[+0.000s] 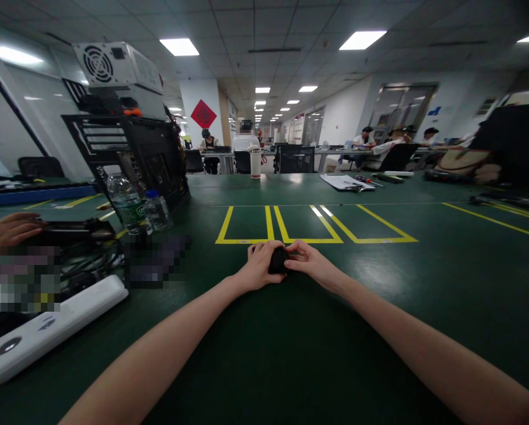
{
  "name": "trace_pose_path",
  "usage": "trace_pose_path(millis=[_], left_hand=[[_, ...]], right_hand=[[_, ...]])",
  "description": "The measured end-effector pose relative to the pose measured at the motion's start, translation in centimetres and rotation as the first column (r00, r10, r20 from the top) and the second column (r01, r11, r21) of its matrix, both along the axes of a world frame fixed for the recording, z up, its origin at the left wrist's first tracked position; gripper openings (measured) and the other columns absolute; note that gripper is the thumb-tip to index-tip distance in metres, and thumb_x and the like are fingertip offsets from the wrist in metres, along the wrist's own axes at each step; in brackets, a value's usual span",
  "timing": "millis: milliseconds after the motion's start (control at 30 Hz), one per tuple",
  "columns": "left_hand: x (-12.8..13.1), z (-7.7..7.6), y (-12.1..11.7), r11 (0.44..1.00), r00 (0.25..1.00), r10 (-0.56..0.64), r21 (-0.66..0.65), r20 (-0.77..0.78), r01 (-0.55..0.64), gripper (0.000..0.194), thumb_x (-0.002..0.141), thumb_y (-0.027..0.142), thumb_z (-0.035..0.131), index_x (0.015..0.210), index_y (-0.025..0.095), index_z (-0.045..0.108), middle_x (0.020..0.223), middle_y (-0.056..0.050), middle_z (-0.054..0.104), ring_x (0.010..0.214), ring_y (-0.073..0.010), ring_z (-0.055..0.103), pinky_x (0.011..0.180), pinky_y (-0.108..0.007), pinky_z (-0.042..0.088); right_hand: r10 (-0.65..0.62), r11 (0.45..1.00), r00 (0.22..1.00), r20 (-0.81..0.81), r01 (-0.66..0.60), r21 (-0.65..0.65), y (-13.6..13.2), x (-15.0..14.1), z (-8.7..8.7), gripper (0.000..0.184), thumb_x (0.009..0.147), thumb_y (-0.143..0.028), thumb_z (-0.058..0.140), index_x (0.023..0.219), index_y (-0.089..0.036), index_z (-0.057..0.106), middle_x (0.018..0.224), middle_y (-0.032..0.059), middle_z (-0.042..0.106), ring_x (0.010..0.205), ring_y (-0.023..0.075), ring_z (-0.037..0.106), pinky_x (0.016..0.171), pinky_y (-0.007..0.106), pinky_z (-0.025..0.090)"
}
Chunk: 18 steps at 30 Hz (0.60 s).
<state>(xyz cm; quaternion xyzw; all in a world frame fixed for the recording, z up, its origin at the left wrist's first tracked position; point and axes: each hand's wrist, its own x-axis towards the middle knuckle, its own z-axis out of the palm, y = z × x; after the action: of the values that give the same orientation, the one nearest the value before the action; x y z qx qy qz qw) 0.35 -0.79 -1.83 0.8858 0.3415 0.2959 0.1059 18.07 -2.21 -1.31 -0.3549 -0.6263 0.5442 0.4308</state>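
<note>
A small black rounded object [278, 260] is between my hands, low over the green table, just below the yellow tape outlines. Its exact kind does not show. My left hand [260, 265] is wrapped round its left side, hiding that part. From the right, my right hand [306, 260] meets it with thumb and fingertips closed in a pinch at its edge. Whether the pinch holds the object itself or some small part of it is too dark to tell.
At the left stand a black computer case [144, 147], a water bottle [125, 200] and a smaller bottle [158, 211]. A white oblong device [56, 330] lies nearer, beside another person's hand [10, 230]. Farther back are a paper cup [256, 165] and a clipboard [344, 182].
</note>
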Motion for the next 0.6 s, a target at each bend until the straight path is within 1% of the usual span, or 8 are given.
trace_pose_path(millis=[67,167,233,333,400,500,600], left_hand=[[0.0,-0.03,0.06,1.0,1.0,0.001,-0.001,-0.001,-0.001,0.06,0.063,0.028,0.063,0.114,0.026,0.032,0.11,-0.003,0.045,0.102,-0.0244,0.039,0.088,-0.039,0.025],[-0.03,-0.06,0.15,1.0,1.0,-0.006,0.001,-0.006,0.006,0.061,0.063,0.028,0.063,0.114,0.026,0.032,0.111,-0.004,0.044,0.101,-0.0246,0.04,0.089,-0.04,0.025],[-0.06,-0.05,0.18,1.0,1.0,-0.012,0.004,-0.011,0.012,0.06,0.063,0.028,0.063,0.114,0.026,0.032,0.111,-0.004,0.045,0.101,-0.0246,0.04,0.089,-0.04,0.025],[-0.11,-0.01,0.18,1.0,1.0,-0.017,0.005,-0.009,0.017,0.058,0.063,0.028,0.063,0.113,0.026,0.033,0.109,-0.004,0.045,0.101,-0.0245,0.041,0.089,-0.04,0.025],[-0.13,0.0,0.15,1.0,1.0,-0.028,0.004,-0.003,0.028,0.059,0.063,0.028,0.063,0.113,0.026,0.033,0.11,-0.004,0.045,0.102,-0.0242,0.041,0.09,-0.04,0.025],[-0.13,-0.04,0.12,0.999,0.999,-0.035,-0.001,0.006,0.035,0.059,0.063,0.027,0.063,0.114,0.027,0.033,0.11,-0.004,0.045,0.103,-0.0238,0.04,0.09,-0.039,0.024],[-0.09,-0.08,0.11,1.0,1.0,-0.021,-0.008,0.006,0.021,0.061,0.062,0.026,0.064,0.114,0.027,0.032,0.111,-0.004,0.044,0.103,-0.0243,0.039,0.09,-0.04,0.025]], right_hand=[[0.001,0.999,1.0,0.028,-0.002,0.044,0.19,0.11,-0.12,0.031,0.064,-0.02,0.066,0.088,-0.021,0.048,0.096,0.0008,0.053,0.095,0.0171,0.054,0.086,0.037,0.041],[-0.025,0.998,0.994,0.108,0.018,0.066,0.25,0.2,-0.33,0.031,0.068,-0.024,0.062,0.095,-0.021,0.047,0.099,0.0021,0.05,0.088,0.0163,0.056,0.083,0.038,0.042],[0.004,0.998,0.992,0.124,-0.013,0.068,0.16,0.26,-0.35,0.03,0.069,-0.024,0.062,0.094,-0.021,0.047,0.1,0.0023,0.05,0.086,0.0162,0.057,0.081,0.038,0.044],[0.046,0.995,0.994,0.099,-0.054,0.08,-0.03,0.35,-0.22,0.034,0.064,-0.021,0.067,0.091,-0.021,0.046,0.098,0.0009,0.051,0.091,0.0166,0.055,0.083,0.037,0.043],[0.028,0.998,0.997,0.079,-0.033,0.062,-0.08,0.31,-0.19,0.03,0.065,-0.025,0.065,0.089,-0.021,0.046,0.094,0.0006,0.052,0.09,0.0159,0.054,0.082,0.036,0.043],[-0.032,0.999,0.998,0.048,0.031,0.037,0.05,0.06,-0.38,0.023,0.07,-0.033,0.06,0.085,-0.021,0.048,0.089,0.0004,0.053,0.084,0.0147,0.054,0.076,0.034,0.045],[-0.072,0.997,0.995,0.066,0.071,0.026,0.42,-0.14,-0.82,0.025,0.069,-0.034,0.061,0.085,-0.02,0.048,0.09,0.0006,0.052,0.081,0.0146,0.054,0.073,0.033,0.045]])
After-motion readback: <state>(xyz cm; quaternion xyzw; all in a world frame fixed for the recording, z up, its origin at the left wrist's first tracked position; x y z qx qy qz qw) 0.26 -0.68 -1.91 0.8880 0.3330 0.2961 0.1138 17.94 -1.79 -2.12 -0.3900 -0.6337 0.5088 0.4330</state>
